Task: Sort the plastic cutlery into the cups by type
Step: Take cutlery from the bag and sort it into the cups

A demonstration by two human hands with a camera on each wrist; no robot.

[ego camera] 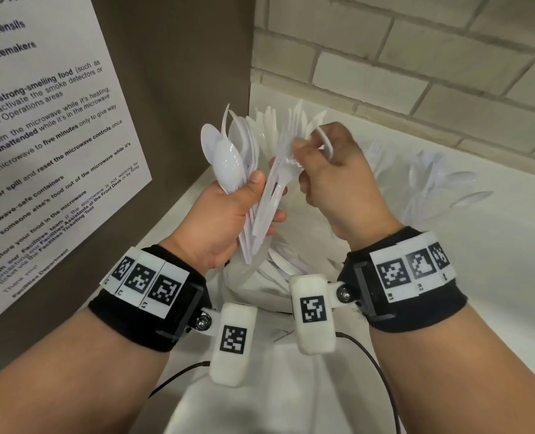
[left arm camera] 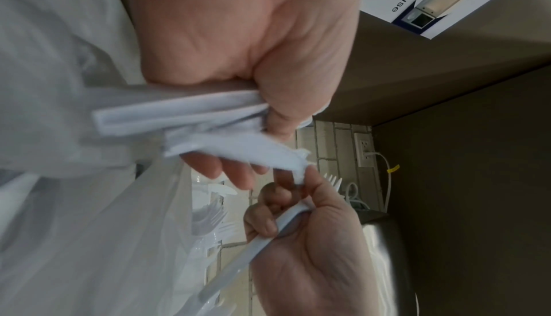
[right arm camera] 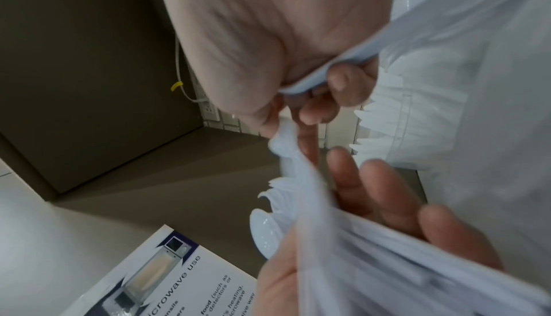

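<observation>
My left hand (ego camera: 228, 214) grips a fanned bundle of white plastic cutlery (ego camera: 247, 183) by the handles, with spoon bowls (ego camera: 225, 158) on top. My right hand (ego camera: 332, 170) pinches the upper end of one piece in that bundle (ego camera: 286, 164) between thumb and forefinger. Its curled lower fingers hold another white utensil (left arm camera: 265, 236) against the palm. In the left wrist view the handles (left arm camera: 178, 116) stick out of my left hand's (left arm camera: 253, 50) grip. More white forks (ego camera: 291, 120) stand behind the hands. Spoons (ego camera: 460, 180) fan out at the right. The cups themselves are hidden.
A white plastic bag (ego camera: 259, 296) lies on the white counter (ego camera: 494, 292) below the hands. A microwave notice (ego camera: 40, 136) hangs on the brown panel at left. A tiled wall (ego camera: 416, 57) lies behind. Thin cables (ego camera: 382, 371) run from the wrist cameras.
</observation>
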